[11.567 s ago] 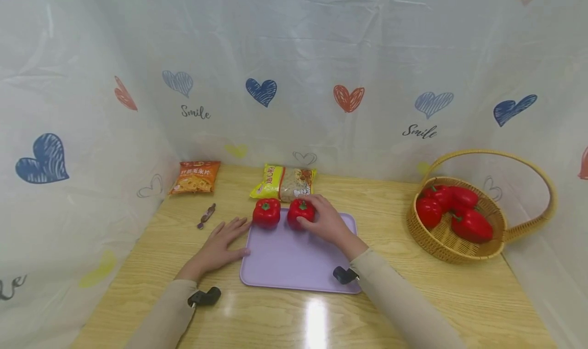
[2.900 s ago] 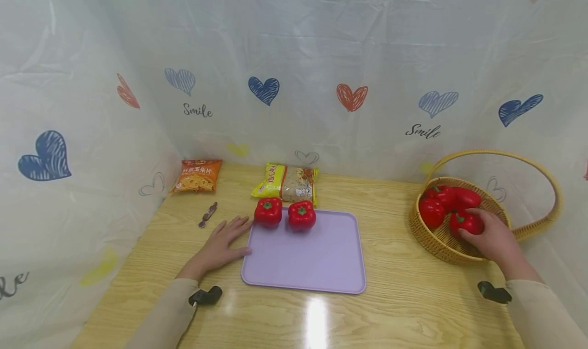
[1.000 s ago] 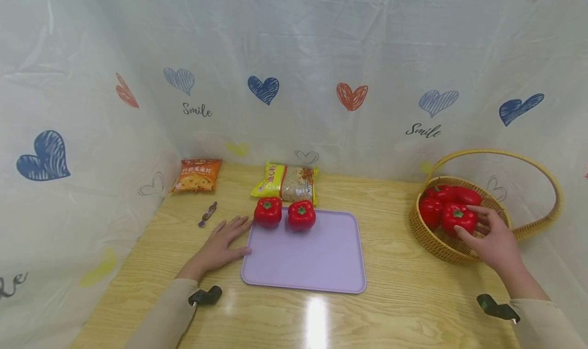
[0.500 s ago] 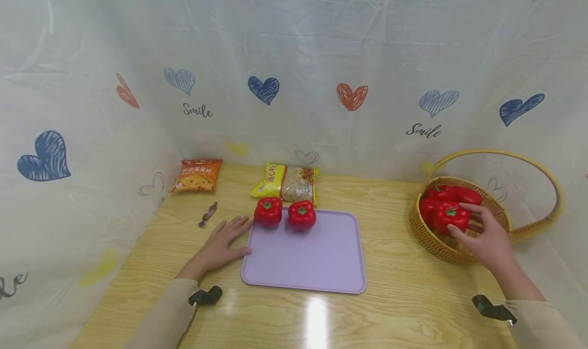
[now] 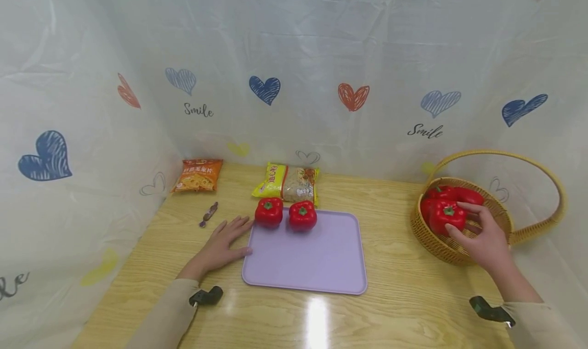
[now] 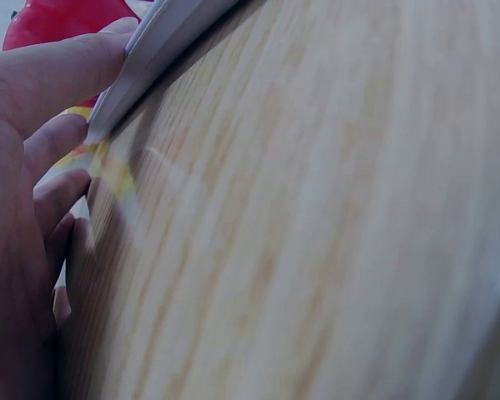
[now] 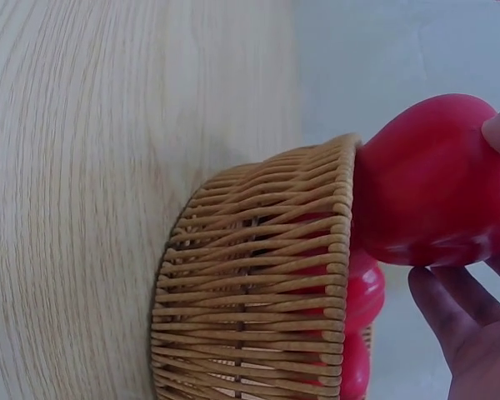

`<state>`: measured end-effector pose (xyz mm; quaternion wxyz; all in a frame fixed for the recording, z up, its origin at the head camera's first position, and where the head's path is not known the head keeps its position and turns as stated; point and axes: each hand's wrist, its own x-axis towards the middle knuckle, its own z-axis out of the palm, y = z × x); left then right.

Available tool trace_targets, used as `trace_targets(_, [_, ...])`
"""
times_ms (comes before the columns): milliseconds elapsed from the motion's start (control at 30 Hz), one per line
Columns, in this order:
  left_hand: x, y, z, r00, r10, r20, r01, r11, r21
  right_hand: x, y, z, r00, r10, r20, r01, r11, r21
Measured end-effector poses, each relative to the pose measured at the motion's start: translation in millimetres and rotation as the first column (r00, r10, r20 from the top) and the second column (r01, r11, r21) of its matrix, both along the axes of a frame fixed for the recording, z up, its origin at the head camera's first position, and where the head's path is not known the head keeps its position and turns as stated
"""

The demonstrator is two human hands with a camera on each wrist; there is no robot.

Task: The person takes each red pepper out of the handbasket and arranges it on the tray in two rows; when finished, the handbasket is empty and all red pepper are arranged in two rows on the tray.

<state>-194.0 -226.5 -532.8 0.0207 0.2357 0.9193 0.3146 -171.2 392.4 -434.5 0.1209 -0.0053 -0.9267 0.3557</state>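
My right hand grips a red bell pepper by its sides, thumb on the near side and fingers on the far side. The right wrist view shows this held pepper at the rim of the wicker basket, partly above it. Other red peppers lie in the basket behind it, partly hidden. My left hand lies with spread fingers at the left edge of the purple tray, its fingertips and thumb touching that edge. Two red bell peppers, one left and one right, stand along the tray's back edge.
A yellow snack bag lies behind the tray, against the back curtain. Further left are an orange snack bag and a small wrapped candy. The basket's tall handle arches over its right side.
Within the basket, my right hand has turned the pepper stem-up, then raised it and brought it leftward. Earlier, this hand was on the right pepper on the tray. My left hand stays put.
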Motion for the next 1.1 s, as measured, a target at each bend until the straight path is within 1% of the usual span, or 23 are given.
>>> trace_targets(133, [0.5,0.3,-0.2,1.0,0.0,-0.017,0.0,1.0,0.007,0.5,-2.0,1.7,1.0,0.003,-0.024,-0.003,1.0,-0.007])
trace_targets(333, [1.0,-0.1,-1.3,0.999,-0.003,-0.038,0.003,1.0,0.007,2.5,-10.8,6.0,0.998,0.03,-0.046,-0.032,0.998,-0.054])
trace_targets(600, [-0.3,0.3,0.0,1.0,0.001,0.005,-0.001,1.0,-0.01,1.8,-21.1,4.5,0.999,0.047,-0.027,-0.048,0.998,-0.044])
trace_targets(733, [-0.2,0.1,0.2,1.0,0.003,0.013,-0.003,1.0,-0.017,1.4,-25.3,1.6,0.998,0.062,-0.016,-0.063,0.997,-0.048])
trace_targets(933, [0.3,0.6,0.3,1.0,0.007,0.003,-0.007,1.0,-0.009,-0.4,-36.7,-2.6,0.992,0.111,-0.054,-0.114,0.991,-0.07])
trace_targets(1000, [0.5,0.7,0.0,1.0,0.006,-0.008,-0.006,1.0,-0.007,-0.5,-42.1,-2.9,0.99,0.125,-0.064,-0.129,0.99,-0.065])
trace_targets(1100, [0.5,0.3,-0.5,1.0,0.006,-0.006,-0.006,1.0,-0.01,-1.0,-48.6,-4.6,0.987,0.142,-0.075,-0.146,0.988,-0.053])
